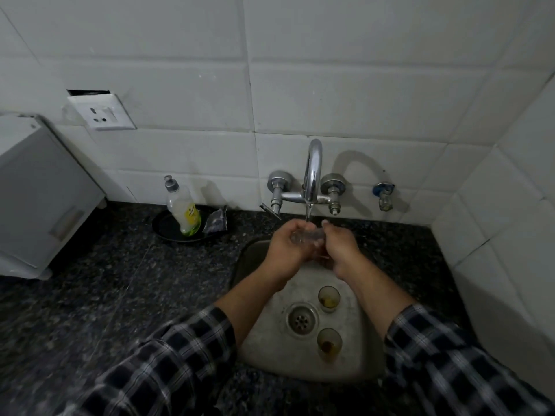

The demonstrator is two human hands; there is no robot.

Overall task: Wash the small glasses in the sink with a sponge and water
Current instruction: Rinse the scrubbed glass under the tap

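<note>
A small clear glass (307, 236) lies sideways under the tap (312, 172), where a thin stream of water runs. My left hand (286, 244) grips its left end and my right hand (341, 250) grips its right end. Two more small glasses stand upright in the steel sink (261, 340): one (329, 298) just right of the drain (301, 320), one (329, 343) nearer me, both with brownish residue at the bottom. A sponge or scrub pad (215, 223) lies in a black dish (168, 228) left of the sink.
A dish soap bottle (183, 210) leans in the black dish on the dark granite counter (105, 280). A white appliance (39, 199) stands at far left below a wall socket (102, 113). Tiled walls close in behind and on the right; a small valve (383, 195) is right of the tap.
</note>
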